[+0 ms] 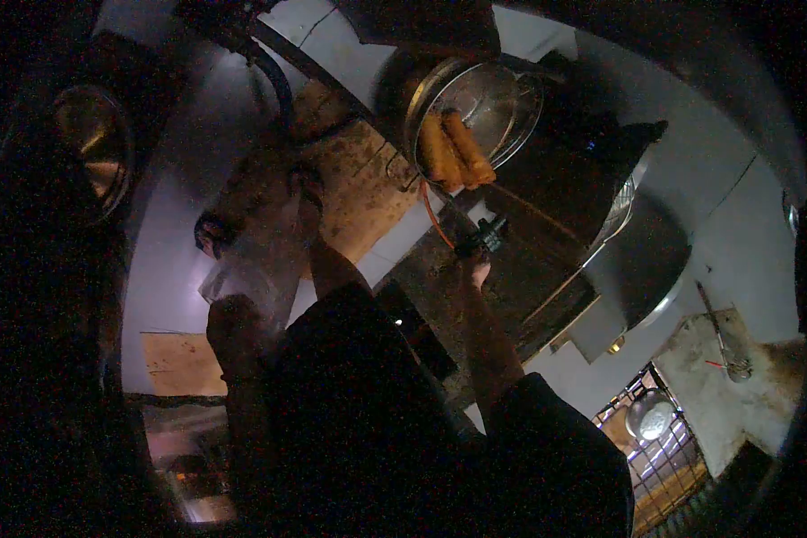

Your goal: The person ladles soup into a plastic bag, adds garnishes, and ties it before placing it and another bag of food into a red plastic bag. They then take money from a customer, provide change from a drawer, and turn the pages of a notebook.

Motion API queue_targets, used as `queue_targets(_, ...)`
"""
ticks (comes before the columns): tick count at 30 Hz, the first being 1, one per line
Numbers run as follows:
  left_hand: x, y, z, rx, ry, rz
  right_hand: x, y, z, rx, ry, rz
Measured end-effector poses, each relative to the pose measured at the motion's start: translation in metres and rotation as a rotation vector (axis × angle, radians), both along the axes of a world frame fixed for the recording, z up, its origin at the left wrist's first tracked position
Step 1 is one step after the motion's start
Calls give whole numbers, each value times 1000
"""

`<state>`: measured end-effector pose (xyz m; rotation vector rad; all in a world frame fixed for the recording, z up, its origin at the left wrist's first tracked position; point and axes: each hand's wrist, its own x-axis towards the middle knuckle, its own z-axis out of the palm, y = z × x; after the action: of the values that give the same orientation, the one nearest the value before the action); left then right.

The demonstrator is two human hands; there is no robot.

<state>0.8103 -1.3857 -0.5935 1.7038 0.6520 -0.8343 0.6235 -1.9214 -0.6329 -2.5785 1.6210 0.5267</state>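
Observation:
The view is dark and tilted. My right hand (480,272) is closed around the lower part of a black fitting (484,237) with knob-like ends. An orange hose (432,218) runs beside it. My left hand (308,199) reaches to a dark loop handle (305,176) on a shadowed vessel, and its fingers are lost in the gloom. Pale haze covers the vessel's near side. Beyond my right hand, several golden-brown fried rolls (453,152) lie in a round metal strainer (514,117).
A stained brown board (354,184) lies beyond my left hand. A dark grimy surface (475,296) spreads around my right hand. At right are a round-edged metal pan (659,305), a long-handled tool (717,327) and a wire rack (681,453) with a metal bowl (653,417).

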Motion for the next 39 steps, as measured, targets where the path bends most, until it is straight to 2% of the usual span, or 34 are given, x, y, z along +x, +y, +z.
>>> queue_targets(2,1,0,0,2,1,-2,4,6,5,118,-325,-424)
queue_targets(6,1,1,0,7,1,-6,-13,-5,-7,137,-424,-422)
queue_targets(8,0,1,0,10,0,-11,-20,-9,-12,249,-511,-219)
queue_targets(9,0,1,1,11,-3,-15,-24,-13,-14,250,-512,-220)
queue_targets(11,0,2,0,7,-1,-20,-23,-15,-14,239,-493,-513)
queue_targets(15,-1,2,-1,16,3,-28,-19,-9,-14,129,-362,-434)
queue_targets(17,-1,0,-1,22,6,-29,-17,-5,-16,322,-783,-516)
queue_targets(18,0,0,-1,26,15,-28,-12,-1,-11,322,-783,-516)
queue_targets(20,0,-1,0,28,30,-24,29,29,18,362,-557,-491)
queue_targets(24,-1,-2,-1,29,-2,-39,31,33,21,262,-504,-455)
queue_targets(29,-4,-2,-2,26,-36,-58,-45,-33,-17,82,-320,65)
queue_targets(30,-5,-2,-2,30,-42,-58,-49,-35,-18,82,-320,65)
queue_targets(35,-9,-1,-9,10,-88,-81,-4,1,6,337,-434,-229)
queue_targets(38,-10,-1,-13,-4,-153,-109,119,108,70,432,-674,-601)
queue_targets(39,-11,-2,-15,-17,-194,-114,111,102,67,435,-674,-602)
